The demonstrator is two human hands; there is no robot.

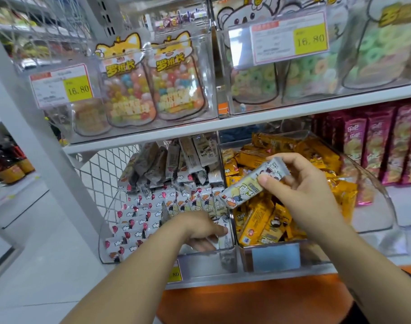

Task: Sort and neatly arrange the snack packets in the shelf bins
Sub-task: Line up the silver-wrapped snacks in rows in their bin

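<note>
My right hand [302,183] pinching 1 white snack packet [253,183] with cartoon pictures, tilted above the orange packets [258,220] in the right clear bin [277,256], my left hand [200,230] gripping white packets [224,235] inside the left clear bin [204,265]

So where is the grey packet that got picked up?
The grey packet is pinched in the right hand, held above the bin of orange packets.

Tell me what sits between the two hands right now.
In the head view, the clear divider wall between the white-packet bin and orange-packet bin separates the left hand from the right hand, which holds a white packet.
</note>
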